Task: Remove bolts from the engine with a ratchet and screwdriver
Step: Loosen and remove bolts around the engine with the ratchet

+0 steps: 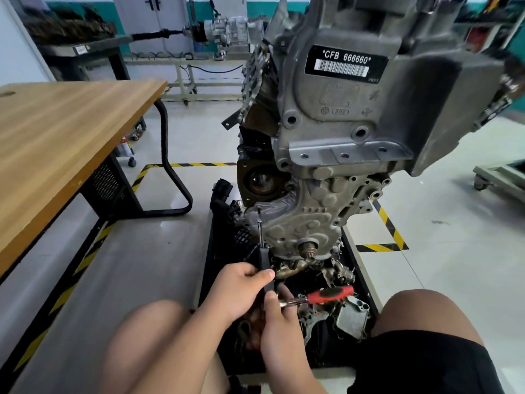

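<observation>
The grey engine [335,177] stands upright in front of me, with a "CFB 666660" label near its top. A screwdriver with a black handle [263,258] points up, and its thin shaft [260,228] ends at a bolt [258,209] on the engine's lower left cover. My left hand [237,290] grips the handle from the left. My right hand [279,325] sits just below it with its thumb against the handle's lower end, and holds the metal end of the red-handled ratchet [331,295], which sticks out to the right.
Under the engine, a black tray [208,268] holds loose engine parts. A wooden table [65,132] stands on the left. My knees flank the tray. Yellow-black tape marks the floor. A wheeled cart [500,177] stands on the right and another engine assembly [224,31] at the back.
</observation>
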A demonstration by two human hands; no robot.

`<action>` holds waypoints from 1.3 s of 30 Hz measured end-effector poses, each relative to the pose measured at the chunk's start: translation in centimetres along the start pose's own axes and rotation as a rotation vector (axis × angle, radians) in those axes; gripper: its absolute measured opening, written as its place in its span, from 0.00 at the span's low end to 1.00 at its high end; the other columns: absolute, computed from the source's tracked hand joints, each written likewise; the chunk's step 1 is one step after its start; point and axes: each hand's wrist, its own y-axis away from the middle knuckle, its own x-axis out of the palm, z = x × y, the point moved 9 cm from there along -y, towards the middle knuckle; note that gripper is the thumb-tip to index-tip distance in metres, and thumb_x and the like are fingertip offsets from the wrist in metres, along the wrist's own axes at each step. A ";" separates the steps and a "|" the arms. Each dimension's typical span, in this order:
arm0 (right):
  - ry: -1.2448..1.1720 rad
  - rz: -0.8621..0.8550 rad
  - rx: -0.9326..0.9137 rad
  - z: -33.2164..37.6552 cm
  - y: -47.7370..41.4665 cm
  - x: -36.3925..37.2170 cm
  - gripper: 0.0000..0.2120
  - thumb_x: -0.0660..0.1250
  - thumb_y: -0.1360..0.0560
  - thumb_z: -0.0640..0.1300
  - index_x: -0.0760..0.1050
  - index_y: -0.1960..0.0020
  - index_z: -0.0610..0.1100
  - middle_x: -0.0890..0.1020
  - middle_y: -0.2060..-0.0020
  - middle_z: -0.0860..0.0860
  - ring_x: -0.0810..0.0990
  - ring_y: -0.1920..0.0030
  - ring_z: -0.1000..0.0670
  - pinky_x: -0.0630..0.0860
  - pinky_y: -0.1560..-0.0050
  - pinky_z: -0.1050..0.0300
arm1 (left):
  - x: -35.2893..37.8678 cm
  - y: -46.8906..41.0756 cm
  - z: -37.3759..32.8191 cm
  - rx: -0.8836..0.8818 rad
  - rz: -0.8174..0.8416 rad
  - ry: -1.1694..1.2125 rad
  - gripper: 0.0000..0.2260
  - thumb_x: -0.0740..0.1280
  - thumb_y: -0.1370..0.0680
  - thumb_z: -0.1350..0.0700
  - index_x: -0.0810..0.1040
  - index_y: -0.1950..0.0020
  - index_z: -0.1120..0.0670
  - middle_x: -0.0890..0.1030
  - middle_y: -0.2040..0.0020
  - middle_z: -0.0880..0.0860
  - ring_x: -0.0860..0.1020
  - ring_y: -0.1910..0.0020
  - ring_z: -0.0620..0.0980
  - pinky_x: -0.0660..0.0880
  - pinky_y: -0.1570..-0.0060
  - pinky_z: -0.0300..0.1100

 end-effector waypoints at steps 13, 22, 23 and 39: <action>0.017 0.011 -0.070 0.8 0.8 1.6 0.09 0.57 0.18 0.46 0.72 0.43 0.44 0.79 0.64 0.52 0.77 0.69 0.55 0.72 0.70 0.61 | -0.4 0.8 0.1 -0.077 0.041 -0.034 0.21 0.66 0.24 0.40 0.82 0.61 0.57 0.83 0.68 0.51 0.80 0.69 0.46 0.71 0.69 0.37; -0.193 0.011 0.021 0.7 0.2 2.1 0.22 0.54 0.18 0.54 0.75 0.58 0.39 0.71 0.76 0.46 0.64 0.81 0.50 0.64 0.76 0.58 | -2.1 1.6 0.2 -0.079 0.006 0.072 0.20 0.64 0.22 0.42 0.77 0.72 0.50 0.74 0.79 0.48 0.70 0.83 0.46 0.61 0.82 0.31; -0.279 0.047 0.058 0.6 0.3 2.8 0.22 0.54 0.18 0.55 0.75 0.57 0.40 0.70 0.76 0.47 0.63 0.82 0.50 0.63 0.77 0.59 | -1.7 1.9 0.2 -0.106 0.045 0.148 0.20 0.64 0.22 0.42 0.77 0.71 0.50 0.75 0.78 0.51 0.71 0.83 0.49 0.62 0.82 0.32; -0.123 0.041 -0.008 1.4 -0.2 3.1 0.23 0.54 0.19 0.56 0.76 0.59 0.40 0.72 0.77 0.49 0.69 0.79 0.48 0.65 0.74 0.59 | -1.5 2.4 -0.5 -0.083 0.086 0.197 0.16 0.65 0.23 0.41 0.81 0.63 0.49 0.75 0.77 0.50 0.72 0.82 0.50 0.62 0.81 0.34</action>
